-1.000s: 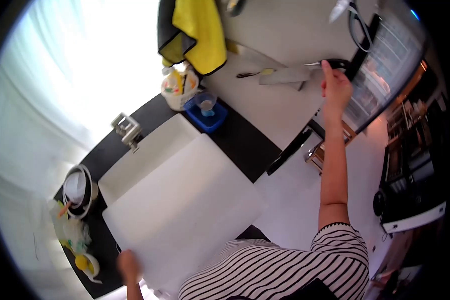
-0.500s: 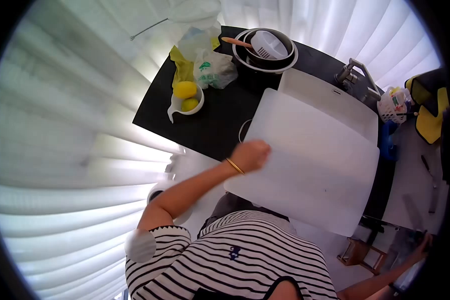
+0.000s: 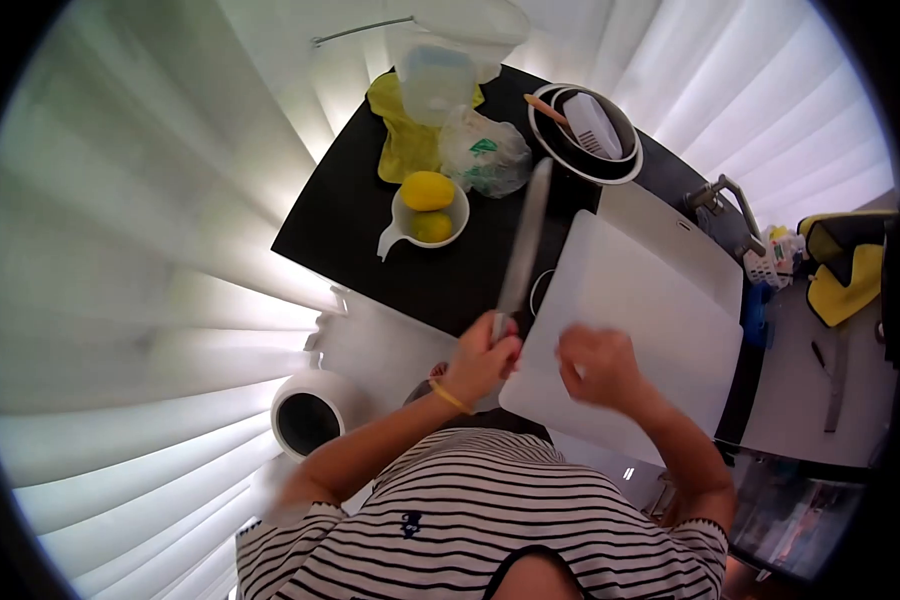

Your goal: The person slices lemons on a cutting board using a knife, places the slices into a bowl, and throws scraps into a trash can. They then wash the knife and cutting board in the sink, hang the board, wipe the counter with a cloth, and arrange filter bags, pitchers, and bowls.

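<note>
My left hand (image 3: 478,358), with a gold bracelet at the wrist, is closed round the handle of a long knife (image 3: 528,235). The blade points away from me, up over the dark counter, and is slightly blurred. My right hand (image 3: 602,368) hovers over the white cutting board (image 3: 640,310), to the right of the knife handle. Its fingers are curled in and smeared a little by motion, with nothing visible in them. Left of the blade, a white handled bowl (image 3: 457,222) holds two yellow lemon-like fruits (image 3: 427,191).
A clear plastic bag (image 3: 485,155) and yellow cloth (image 3: 402,140) lie behind the bowl. Nested bowls (image 3: 630,172) stand at the back. The board partly covers a white sink (image 3: 660,225) beside a faucet (image 3: 735,210). Another blade (image 3: 836,385) lies far right.
The long knife is now in my left hand, which was over the board with no knife visible. My right hand has come in from the far lower right. The view has shifted.
</note>
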Action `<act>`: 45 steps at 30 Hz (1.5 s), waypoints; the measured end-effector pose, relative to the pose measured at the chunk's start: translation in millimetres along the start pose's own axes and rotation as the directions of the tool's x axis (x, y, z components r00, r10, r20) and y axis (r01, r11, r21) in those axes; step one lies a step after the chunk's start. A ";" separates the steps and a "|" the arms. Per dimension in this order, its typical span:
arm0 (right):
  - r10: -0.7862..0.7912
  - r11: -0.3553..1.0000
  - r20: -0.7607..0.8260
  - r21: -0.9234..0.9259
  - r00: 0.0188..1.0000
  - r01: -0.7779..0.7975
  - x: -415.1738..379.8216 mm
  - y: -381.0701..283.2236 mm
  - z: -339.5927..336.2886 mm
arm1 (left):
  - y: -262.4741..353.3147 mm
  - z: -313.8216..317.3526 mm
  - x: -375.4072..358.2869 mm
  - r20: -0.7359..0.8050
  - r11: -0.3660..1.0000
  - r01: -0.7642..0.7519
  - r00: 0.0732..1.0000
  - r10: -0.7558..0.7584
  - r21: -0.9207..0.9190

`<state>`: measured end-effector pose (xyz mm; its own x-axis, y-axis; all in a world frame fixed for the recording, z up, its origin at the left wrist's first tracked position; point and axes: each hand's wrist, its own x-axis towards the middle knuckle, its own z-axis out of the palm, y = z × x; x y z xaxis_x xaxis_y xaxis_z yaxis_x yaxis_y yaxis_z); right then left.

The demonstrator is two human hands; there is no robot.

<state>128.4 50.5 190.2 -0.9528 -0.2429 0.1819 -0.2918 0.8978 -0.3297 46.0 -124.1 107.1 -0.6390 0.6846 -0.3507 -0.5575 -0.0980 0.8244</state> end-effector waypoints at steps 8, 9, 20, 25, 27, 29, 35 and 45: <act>-0.026 0.999 -0.043 0.039 0.999 0.028 255.1 74.5 102.8 | 6.6 -90.7 -70.0 -0.549 0.934 -0.303 0.757 0.356 0.187; -0.069 0.997 0.060 0.035 0.996 0.067 267.3 81.0 108.3 | 8.7 -93.8 -76.1 -0.573 0.912 -0.283 0.711 0.407 0.298; 0.167 0.979 -0.345 0.168 0.923 -0.114 112.9 43.9 16.8 | 25.0 -61.0 -58.1 -0.188 0.568 -0.249 0.777 0.601 0.784; 0.690 0.714 -0.343 0.178 0.637 -0.677 -80.8 80.8 48.2 | -3.2 11.3 -12.1 0.266 0.283 -0.385 0.886 0.380 0.878; 0.734 0.656 -0.358 0.149 0.578 -0.740 -123.5 79.5 62.0 | -34.2 35.0 2.0 0.397 0.264 -0.462 0.878 0.267 0.846; 0.743 0.636 -0.427 0.214 0.515 -0.741 -145.6 81.6 73.1 | -49.5 60.8 12.5 0.437 0.170 -0.460 0.886 0.158 0.872; 0.605 0.752 -0.571 0.180 0.554 -0.634 -164.9 101.8 86.0 | -52.4 96.1 18.3 0.424 0.020 -0.425 0.904 0.053 0.905; 0.610 0.757 -0.607 0.257 0.509 -0.601 -160.9 110.0 92.4 | -32.0 102.8 12.2 0.403 -0.094 -0.405 0.914 -0.042 0.910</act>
<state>242.0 154.5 39.1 -0.6126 0.6471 0.4538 0.3306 0.7313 -0.5966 110.5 -38.3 122.1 -0.3473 0.9210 -0.1765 0.7929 0.3889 0.4691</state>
